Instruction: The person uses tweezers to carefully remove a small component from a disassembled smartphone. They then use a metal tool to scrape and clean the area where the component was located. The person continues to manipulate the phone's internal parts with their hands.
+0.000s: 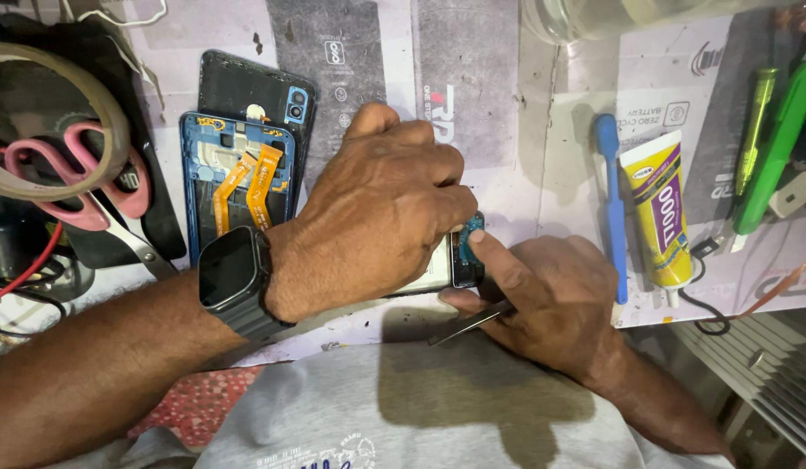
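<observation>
Head view: left hand, smartwatch on the wrist, clamps down over an opened phone at the desk edge, fingers curled around its body. Right hand presses its forefinger onto the phone's exposed blue top end; the other fingers pinch metal tweezers, held idle below. Phone mostly hidden under the left hand.

Progress, judged: disassembly well under way. A blue mid-frame with orange flex cables and a dark back cover already lie apart, upper left. Glue tube and blue toothbrush lie untouched at right, so regluing looks undone.
</observation>
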